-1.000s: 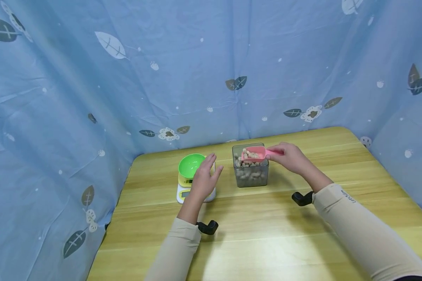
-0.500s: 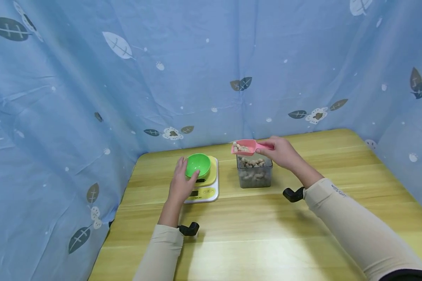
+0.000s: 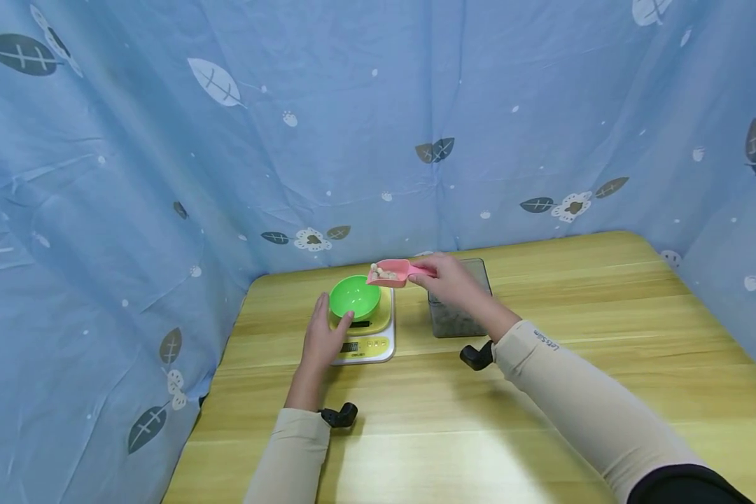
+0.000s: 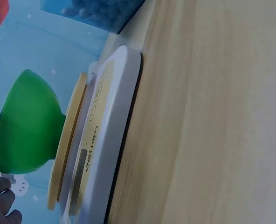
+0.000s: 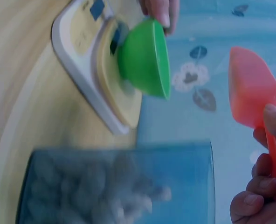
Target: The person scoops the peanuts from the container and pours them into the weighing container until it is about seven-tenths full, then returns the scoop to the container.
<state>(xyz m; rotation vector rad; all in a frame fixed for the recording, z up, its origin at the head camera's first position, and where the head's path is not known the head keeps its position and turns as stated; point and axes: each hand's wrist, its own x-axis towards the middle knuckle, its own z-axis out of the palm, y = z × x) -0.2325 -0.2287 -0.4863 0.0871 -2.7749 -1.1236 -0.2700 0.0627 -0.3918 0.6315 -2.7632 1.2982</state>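
Observation:
My right hand (image 3: pixel 450 280) grips the handle of a pink scoop (image 5: pixel 252 88), its bowl level and loaded with peanuts (image 3: pixel 383 274) in the shell. The scoop hovers just right of and above a green bowl (image 3: pixel 354 299), its front end overlapping the rim in the head view. That bowl sits on the yellow platform of a kitchen scale (image 3: pixel 383 346). At the bowl's left side, my left hand (image 3: pixel 321 339) holds the rim between thumb and fingers. Behind my right forearm, partly hidden, a clear grey container (image 5: pixel 119 182) has more peanuts in it.
A wooden table (image 3: pixel 428 420) carries the scale and the container, which stand side by side near its back edge. A blue patterned curtain (image 3: pixel 353 140) hangs behind and along both sides. A small black wrist camera (image 3: pixel 477 355) juts from my right sleeve.
My right hand has lifted the loaded scoop out of the container and carried it left to the bowl. My left hand has moved left onto the bowl's rim.

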